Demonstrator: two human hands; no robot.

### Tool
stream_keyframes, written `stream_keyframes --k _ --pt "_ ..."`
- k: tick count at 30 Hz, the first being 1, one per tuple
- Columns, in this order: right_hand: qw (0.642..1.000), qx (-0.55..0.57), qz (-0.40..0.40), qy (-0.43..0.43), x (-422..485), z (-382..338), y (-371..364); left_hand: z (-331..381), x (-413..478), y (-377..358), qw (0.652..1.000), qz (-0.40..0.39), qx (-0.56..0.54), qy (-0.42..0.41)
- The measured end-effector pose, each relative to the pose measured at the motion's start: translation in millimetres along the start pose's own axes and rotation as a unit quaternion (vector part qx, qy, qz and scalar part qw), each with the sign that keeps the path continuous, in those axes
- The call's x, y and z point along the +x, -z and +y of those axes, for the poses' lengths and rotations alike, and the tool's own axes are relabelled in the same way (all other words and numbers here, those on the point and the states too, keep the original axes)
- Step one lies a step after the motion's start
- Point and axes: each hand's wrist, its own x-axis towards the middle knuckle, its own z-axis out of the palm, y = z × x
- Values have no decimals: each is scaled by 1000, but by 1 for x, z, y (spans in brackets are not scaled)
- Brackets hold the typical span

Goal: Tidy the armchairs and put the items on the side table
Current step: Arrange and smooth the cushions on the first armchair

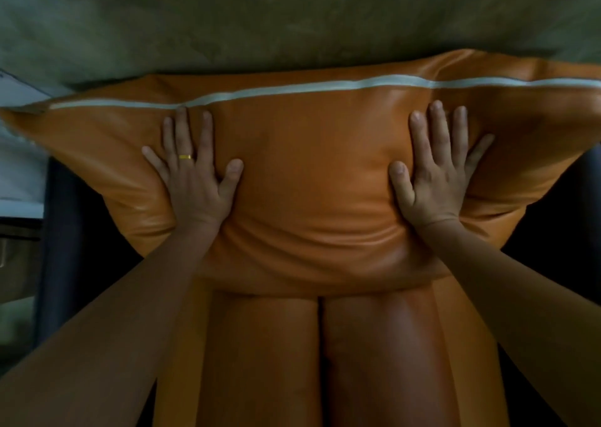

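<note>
My forearms reach forward; my left hand and right hand press flat on the orange cushion, fingers straight and spread, grasping nothing.

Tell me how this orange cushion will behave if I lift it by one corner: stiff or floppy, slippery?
Probably soft and floppy: the orange cushion dents and creases under the left hand and right hand, both pressed flat on it. Its glossy cover looks smooth, so a flat palm may slide; pinching a corner seems safer. Puffy, so likely light.
</note>
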Motion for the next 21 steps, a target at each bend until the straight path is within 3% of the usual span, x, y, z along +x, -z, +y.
stream_keyframes --k 5,9,11,13,21 --pt "1000 17 -25 0 -20 -4 41 4 -20 30 1000 -26 -8 9" --pt "981 74 -129 125 -100 -19 58 17 -102 48 993 -31 -99 -50" --pt "974 36 -166 150 -133 -22 49 27 -155 38 991 -88 -30 -94" --pt "976 2 -164 144 -136 -20 33 31 -175 19 989 -109 33 -89" --pt "976 -51 -199 74 -116 -38 1 42 -138 -8 986 -141 85 -18"
